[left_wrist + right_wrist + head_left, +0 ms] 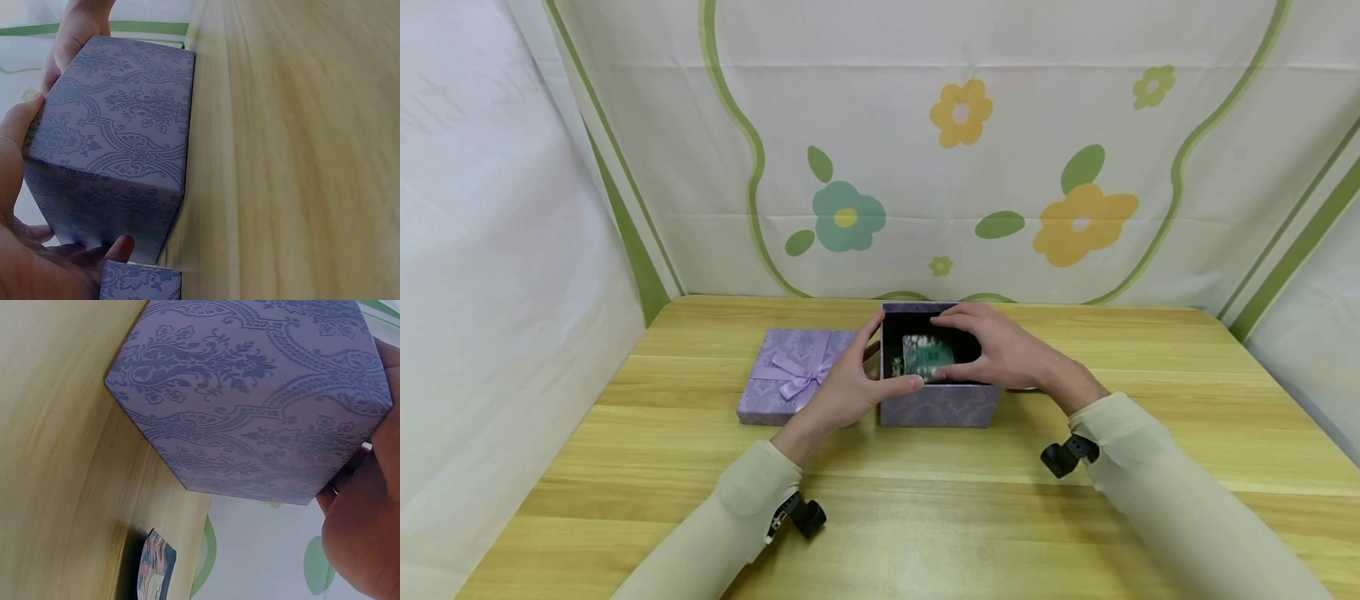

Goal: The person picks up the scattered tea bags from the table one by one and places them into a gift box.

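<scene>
A lidless purple patterned gift box [937,407] stands on the table, its inside black. My left hand [842,379] grips its left front corner, thumb along the front rim and fingers against the left side; the left wrist view shows the box [119,112] between thumb and fingers. Inside lies a green-and-white printed packet [927,357], with a small patterned piece [897,367] beside it. My right hand [1000,346] reaches over the right rim, thumb and fingers spread in a C. Its thumb tip overlaps the packet's right edge, and dark lining shows between the fingertips and the packet.
The purple lid [786,367] with a ribbon bow lies just left of the box, under my left forearm's side. Right of the box, a printed packet [153,569] rests on the table, mostly hidden by my right hand in the head view. A flowered curtain [925,167] hangs behind.
</scene>
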A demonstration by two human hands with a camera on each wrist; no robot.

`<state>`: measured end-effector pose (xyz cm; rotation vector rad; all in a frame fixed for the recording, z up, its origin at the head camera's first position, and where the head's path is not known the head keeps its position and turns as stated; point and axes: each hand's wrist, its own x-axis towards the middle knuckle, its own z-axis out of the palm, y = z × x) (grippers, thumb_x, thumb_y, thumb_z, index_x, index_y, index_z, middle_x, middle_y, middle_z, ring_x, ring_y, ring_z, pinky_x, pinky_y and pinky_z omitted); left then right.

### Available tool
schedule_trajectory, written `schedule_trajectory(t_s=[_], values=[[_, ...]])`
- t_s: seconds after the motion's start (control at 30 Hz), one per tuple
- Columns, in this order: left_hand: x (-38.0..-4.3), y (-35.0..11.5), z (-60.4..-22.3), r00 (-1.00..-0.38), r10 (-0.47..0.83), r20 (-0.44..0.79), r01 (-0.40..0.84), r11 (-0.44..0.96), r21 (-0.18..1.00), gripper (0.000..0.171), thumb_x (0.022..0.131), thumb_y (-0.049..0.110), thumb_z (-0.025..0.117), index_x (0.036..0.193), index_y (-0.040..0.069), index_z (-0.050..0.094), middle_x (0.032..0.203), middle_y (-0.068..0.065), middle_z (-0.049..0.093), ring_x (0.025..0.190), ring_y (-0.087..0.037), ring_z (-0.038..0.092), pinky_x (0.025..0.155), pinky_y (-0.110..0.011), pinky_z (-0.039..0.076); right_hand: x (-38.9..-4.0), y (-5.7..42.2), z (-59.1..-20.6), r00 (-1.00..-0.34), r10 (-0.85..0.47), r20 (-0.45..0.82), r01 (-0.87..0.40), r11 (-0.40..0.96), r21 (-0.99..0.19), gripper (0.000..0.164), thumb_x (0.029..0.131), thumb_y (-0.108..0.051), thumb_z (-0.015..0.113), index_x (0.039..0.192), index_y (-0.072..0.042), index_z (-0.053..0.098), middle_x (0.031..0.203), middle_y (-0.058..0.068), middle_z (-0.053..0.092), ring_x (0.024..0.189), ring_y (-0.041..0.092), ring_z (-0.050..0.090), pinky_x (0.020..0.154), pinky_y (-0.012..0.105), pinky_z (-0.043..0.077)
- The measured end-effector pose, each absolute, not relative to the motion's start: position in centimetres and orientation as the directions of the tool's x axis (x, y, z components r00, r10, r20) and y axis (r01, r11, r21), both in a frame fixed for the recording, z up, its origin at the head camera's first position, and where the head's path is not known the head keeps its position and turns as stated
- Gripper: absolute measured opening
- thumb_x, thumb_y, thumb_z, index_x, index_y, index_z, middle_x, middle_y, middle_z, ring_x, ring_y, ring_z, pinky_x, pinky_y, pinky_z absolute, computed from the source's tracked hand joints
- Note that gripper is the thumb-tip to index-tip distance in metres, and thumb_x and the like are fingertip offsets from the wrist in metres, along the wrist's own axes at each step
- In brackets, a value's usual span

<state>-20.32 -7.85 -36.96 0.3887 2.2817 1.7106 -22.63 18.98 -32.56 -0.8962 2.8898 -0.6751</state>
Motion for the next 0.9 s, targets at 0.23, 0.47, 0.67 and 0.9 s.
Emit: schedule_trajectory(t_s=[0.23,0.47,0.67,0.9], values=[[-20.4,-7.8,-36.9,-0.928,0.370,-0.046,0.062,0.273,0.960,0.113,0.086,0.044,0.089,0.169,0.047,0.013,0.177,0.017,0.012,0.165,-0.029,0.023,0.125,-0.058,0.039,-22.2,20.1,-32.1,-0.849,-0.520,0.096,-0.501,0.734,-0.459,0.079,0.094,-0.050,0.079,0.157,-0.012,0.053,0.160,0.014,0.049,0.149,0.038,0.046,0.120,0.063,0.040],[-20.3,-7.8,-37.0,-0.931,0.363,-0.043,0.064,0.278,0.959,0.113,0.085,0.044,0.090,0.168,0.048,0.013,0.177,0.017,0.013,0.165,-0.029,0.023,0.126,-0.058,0.037,-21.4,22.8,-31.2,-0.876,-0.468,0.117,-0.462,0.742,-0.487,0.074,0.097,-0.049,0.076,0.158,-0.017,0.051,0.163,0.012,0.045,0.153,0.039,0.041,0.120,0.068,0.036],[-20.3,-7.9,-36.9,-0.933,0.358,-0.040,0.067,0.282,0.957,0.113,0.085,0.043,0.090,0.168,0.049,0.013,0.177,0.018,0.013,0.165,-0.028,0.023,0.126,-0.058,0.036,-20.9,25.6,-31.1,-0.887,-0.438,0.146,-0.449,0.746,-0.492,0.066,0.098,-0.040,0.078,0.155,-0.015,0.055,0.159,0.013,0.048,0.149,0.040,0.044,0.117,0.068,0.038],[-20.2,-7.8,-36.8,-0.935,0.351,-0.050,0.062,0.300,0.952,0.113,0.084,0.045,0.090,0.168,0.050,0.013,0.177,0.016,0.014,0.165,-0.028,0.024,0.125,-0.059,0.037,-21.1,28.6,-32.8,-0.904,-0.425,0.033,-0.394,0.803,-0.448,0.078,0.095,-0.045,0.079,0.159,-0.012,0.049,0.163,0.020,0.041,0.151,0.048,0.037,0.116,0.073,0.036]])
